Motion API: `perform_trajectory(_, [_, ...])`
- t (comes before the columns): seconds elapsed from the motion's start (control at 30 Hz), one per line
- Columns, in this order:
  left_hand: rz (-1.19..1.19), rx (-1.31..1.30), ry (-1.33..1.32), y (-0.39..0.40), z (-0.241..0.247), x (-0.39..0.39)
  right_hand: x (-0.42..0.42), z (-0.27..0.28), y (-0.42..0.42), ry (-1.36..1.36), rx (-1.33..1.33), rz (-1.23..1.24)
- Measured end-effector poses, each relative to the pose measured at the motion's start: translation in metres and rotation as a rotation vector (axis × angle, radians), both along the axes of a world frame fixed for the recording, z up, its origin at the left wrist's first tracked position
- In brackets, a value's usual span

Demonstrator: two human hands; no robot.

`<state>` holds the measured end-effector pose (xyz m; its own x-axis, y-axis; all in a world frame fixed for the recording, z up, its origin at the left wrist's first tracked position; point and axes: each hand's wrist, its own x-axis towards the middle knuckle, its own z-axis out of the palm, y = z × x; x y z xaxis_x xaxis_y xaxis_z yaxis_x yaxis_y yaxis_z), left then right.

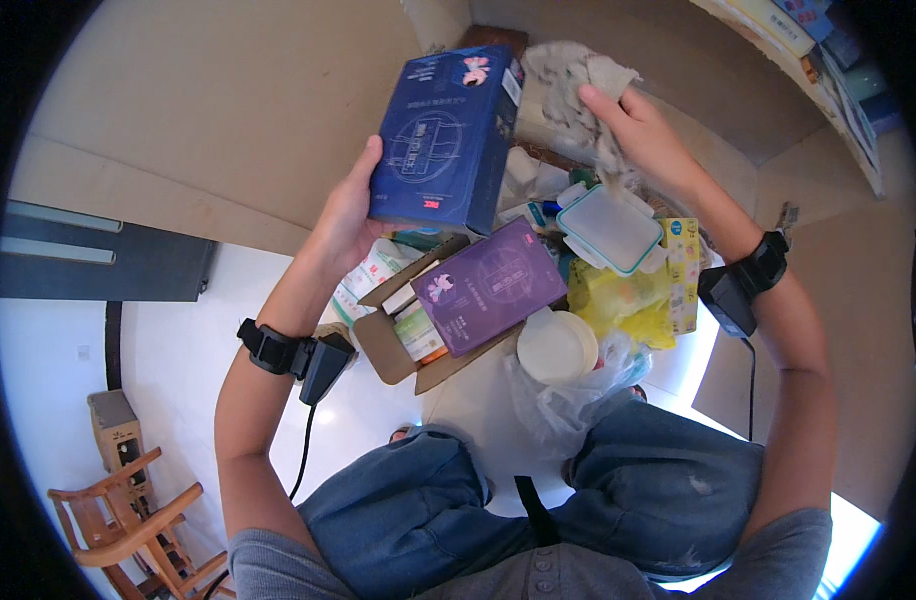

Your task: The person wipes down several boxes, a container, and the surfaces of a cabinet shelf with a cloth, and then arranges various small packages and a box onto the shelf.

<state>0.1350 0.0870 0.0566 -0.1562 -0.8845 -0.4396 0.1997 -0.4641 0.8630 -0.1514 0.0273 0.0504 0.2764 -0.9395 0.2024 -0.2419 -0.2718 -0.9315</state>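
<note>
A dark blue cardboard box (pixel 443 135) bearing print is held up by my left hand (pixel 349 206), which grips its left side. My right hand (pixel 653 139) pinches a crumpled grey-beige cloth (pixel 574 90) just to the right of that box. Below the blue box, a purple box (pixel 489 289) rests tilted on an open brown carton (pixel 386 346) with small packages in it. Under my right hand sits a clear food container (pixel 611 225) with a teal-edged lid. Part of the pile behind the blue box is hidden.
Round white lids or tubs (pixel 557 346) and a clear plastic bag (pixel 578 409) lie near my knees. A yellow bag (pixel 623 289) and a yellow printed box (pixel 681 274) are to the right. Cabinet panels (pixel 202 97) stand around; a shelf edge (pixel 810 90) juts in at upper right.
</note>
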Motion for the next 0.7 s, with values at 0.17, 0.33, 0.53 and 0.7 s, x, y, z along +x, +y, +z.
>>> perform_trajectory(0.17, [0.036,0.106,0.139,0.004,-0.002,-0.016,0.028,0.004,0.019,0.313,-0.468,0.055])
perform_trajectory(0.33, [0.173,0.168,0.182,0.003,-0.010,0.002,0.042,0.012,0.064,0.380,-0.405,0.360])
perform_trajectory(0.53, [0.196,0.030,0.174,0.000,-0.001,0.006,0.029,0.020,0.048,0.301,0.028,0.325])
perform_trajectory(0.7, [0.172,0.119,0.415,0.000,0.014,-0.011,0.010,0.007,0.027,0.029,0.067,-0.043])
